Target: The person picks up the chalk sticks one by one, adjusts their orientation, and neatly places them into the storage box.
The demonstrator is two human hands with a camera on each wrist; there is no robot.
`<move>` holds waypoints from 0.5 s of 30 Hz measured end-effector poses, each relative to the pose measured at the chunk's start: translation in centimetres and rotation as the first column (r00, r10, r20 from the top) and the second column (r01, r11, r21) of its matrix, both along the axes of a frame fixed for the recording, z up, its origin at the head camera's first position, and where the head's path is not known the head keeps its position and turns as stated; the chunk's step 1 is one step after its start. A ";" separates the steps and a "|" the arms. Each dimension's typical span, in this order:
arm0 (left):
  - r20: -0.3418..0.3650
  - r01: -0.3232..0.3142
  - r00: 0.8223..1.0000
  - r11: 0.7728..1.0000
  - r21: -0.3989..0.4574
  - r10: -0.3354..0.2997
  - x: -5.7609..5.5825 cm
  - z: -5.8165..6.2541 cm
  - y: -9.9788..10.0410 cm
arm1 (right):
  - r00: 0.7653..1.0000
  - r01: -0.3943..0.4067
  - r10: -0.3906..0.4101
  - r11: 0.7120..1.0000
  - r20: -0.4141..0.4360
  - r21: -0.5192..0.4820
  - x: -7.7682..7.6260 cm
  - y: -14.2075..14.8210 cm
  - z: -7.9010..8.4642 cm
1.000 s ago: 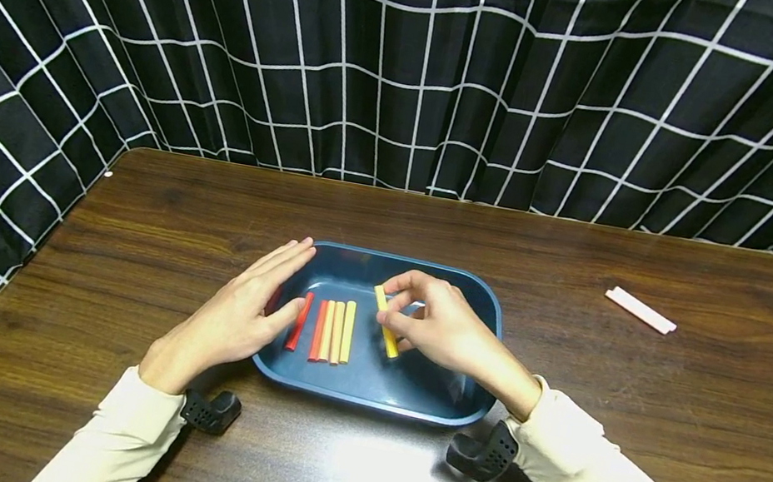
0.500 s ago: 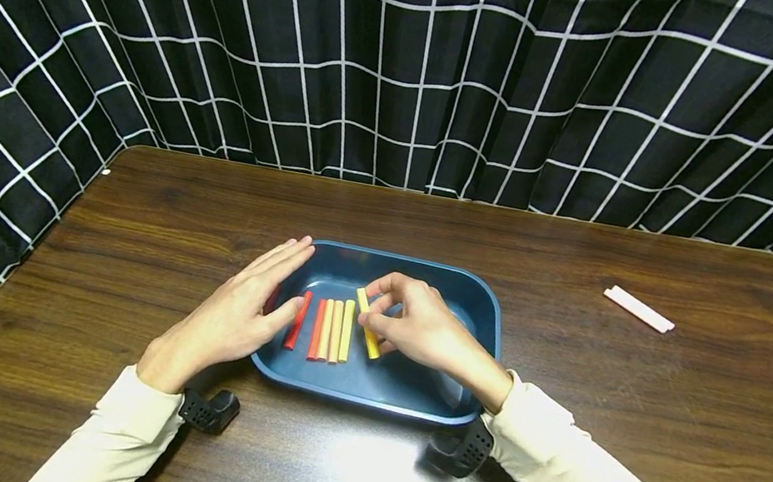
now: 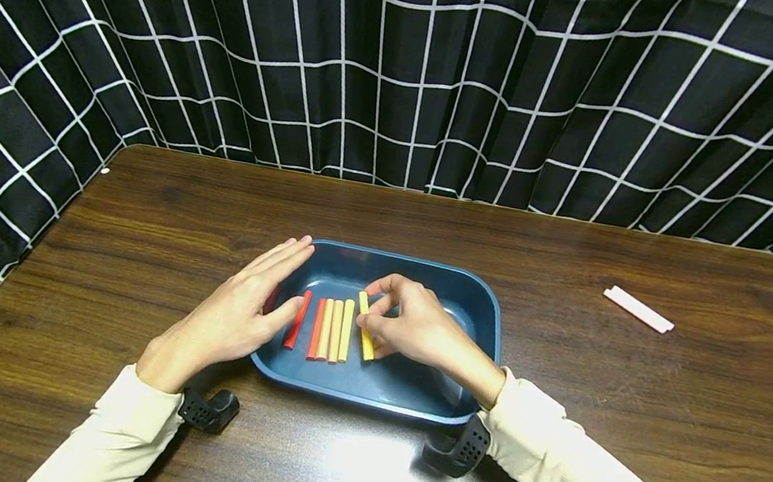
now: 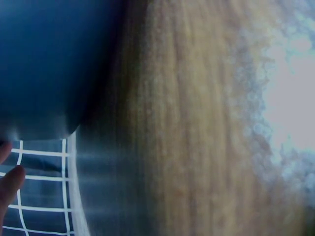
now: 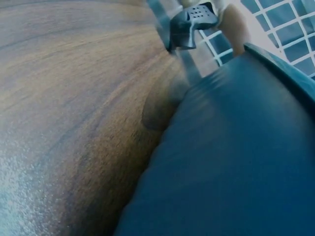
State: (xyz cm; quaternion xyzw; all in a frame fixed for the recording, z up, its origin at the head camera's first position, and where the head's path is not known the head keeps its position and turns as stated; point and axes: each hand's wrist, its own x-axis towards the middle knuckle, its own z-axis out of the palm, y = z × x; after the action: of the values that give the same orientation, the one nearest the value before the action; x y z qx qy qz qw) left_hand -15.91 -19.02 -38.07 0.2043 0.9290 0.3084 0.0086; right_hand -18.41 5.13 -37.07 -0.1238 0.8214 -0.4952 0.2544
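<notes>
My right hand [image 3: 422, 327] pinches a yellow chalk stick [image 3: 366, 346] between thumb and fingers, inside a blue tray [image 3: 401, 391]. The stick leans slightly, just right of a side-by-side row of chalk. That row has a red stick [image 3: 317, 329] at its left, then orange-yellow sticks [image 3: 336, 332] and a yellow stick [image 3: 345, 331]. Another red chalk stick [image 3: 298, 320] lies apart, near the left thumb. Fingers extended, my left hand [image 3: 234, 314] lies over the tray's left end. Neither wrist view shows the chalk; the left wrist view catches only fingertips [image 4: 12, 182].
Two white sticks [image 3: 639, 309], seemingly chalk, lie together on the brown wooden table [image 3: 551, 259] at right. A black curtain with white grid lines [image 3: 395, 91] hangs behind. In the right wrist view, the tray's outer wall [image 5: 231, 162] fills much of the frame.
My right hand has carried the yellow chalk stick left, close to the row, and the stick now lines up more nearly with it. The left hand has stayed put.
</notes>
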 end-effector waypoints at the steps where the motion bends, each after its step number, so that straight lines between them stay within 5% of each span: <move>1: -0.001 0.000 1.000 1.000 0.001 0.000 0.0 0.0 0.0 | 1.000 -0.001 0.001 1.000 0.003 -0.001 0.0 0.0 -0.1; 15: 0.014 -0.004 1.000 1.000 0.004 0.004 0.0 0.0 0.0 | 1.000 -0.003 0.003 1.000 0.014 0.002 0.3 -0.1 -0.3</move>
State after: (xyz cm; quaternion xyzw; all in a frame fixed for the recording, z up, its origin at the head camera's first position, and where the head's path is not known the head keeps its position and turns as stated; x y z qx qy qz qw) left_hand -15.93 -19.02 -38.06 0.2005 0.9287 0.3115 0.0139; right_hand -18.11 5.06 -37.37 -0.1211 0.8201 -0.4947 0.2609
